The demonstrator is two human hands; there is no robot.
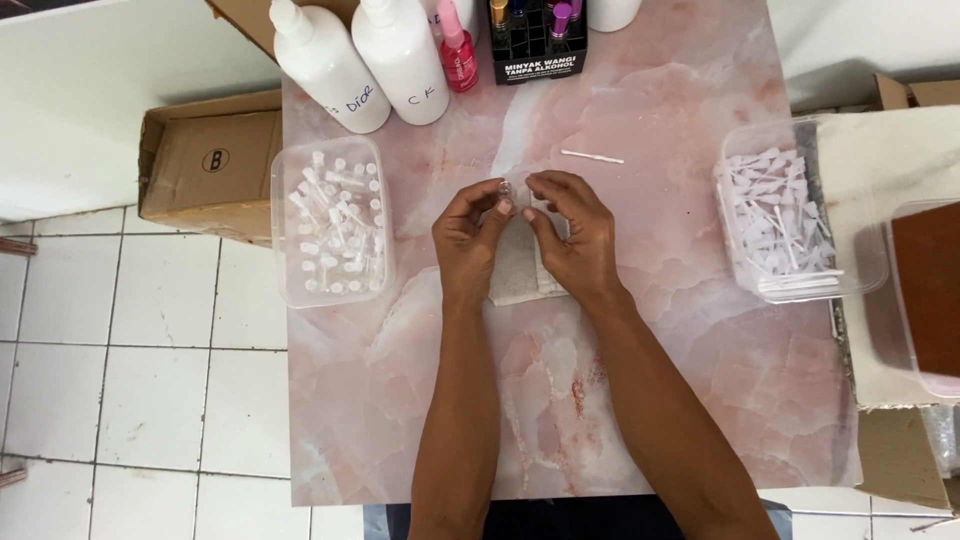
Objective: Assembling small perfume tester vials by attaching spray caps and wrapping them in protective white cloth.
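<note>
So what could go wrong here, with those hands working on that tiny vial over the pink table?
1. The small clear vial is pinched only by the fingertips of the left hand and right hand; it might slip and roll off the cloth.
2. The loose white stick lies near the right hand and could get swept away.
3. The box of vials sits at the table edge; an elbow nudge might tip it.

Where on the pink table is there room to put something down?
The near end of the table is bare on both sides of the arms. There is also bare space between the right hand and the right tub. The far edge is crowded with white bottles and a black rack.
</note>
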